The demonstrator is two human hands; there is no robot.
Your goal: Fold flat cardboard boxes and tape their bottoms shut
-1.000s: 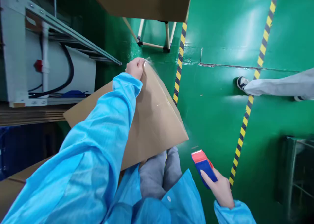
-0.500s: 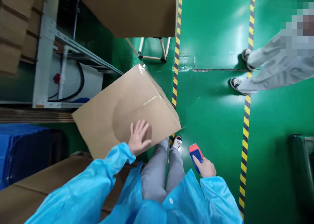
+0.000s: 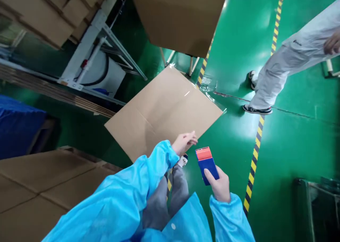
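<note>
Currently, a large brown cardboard box [image 3: 170, 107] is occupying the centre of the frame, and its flat face is turning upward, with one corner pointing to the top and another to the right. Pieces of clear, shiny tape [image 3: 210, 97] are showing along its upper right edge, and a thin bright mark is appearing on the face, near this same edge.

The bare left hand [image 3: 185, 142], coming out of a shiny light-blue sleeve [image 3: 119, 194], is hovering or resting at the lower right edge of the box; I cannot tell if it is touching. Its grip is being loose, with the fingers partly stretched, and no thing is showing in it. The bare right hand [image 3: 220, 185] is closing its grip around a flat blue hand tool with a red front end [image 3: 207, 166], below and to the right of the box. The tool is pointing upward in the frame, and it is staying apart from the cardboard.

At the upper centre, a second big brown carton [image 3: 183, 19] is standing above a stand of pale tubes [image 3: 191, 65]. At the upper right, another person in light-grey trousers [image 3: 276, 68] is standing on the glossy green floor [image 3: 233, 139], close to a yellow-and-black striped line [image 3: 254, 160]. More brown cardboard [image 3: 39, 189] is filling the lower left.
</note>
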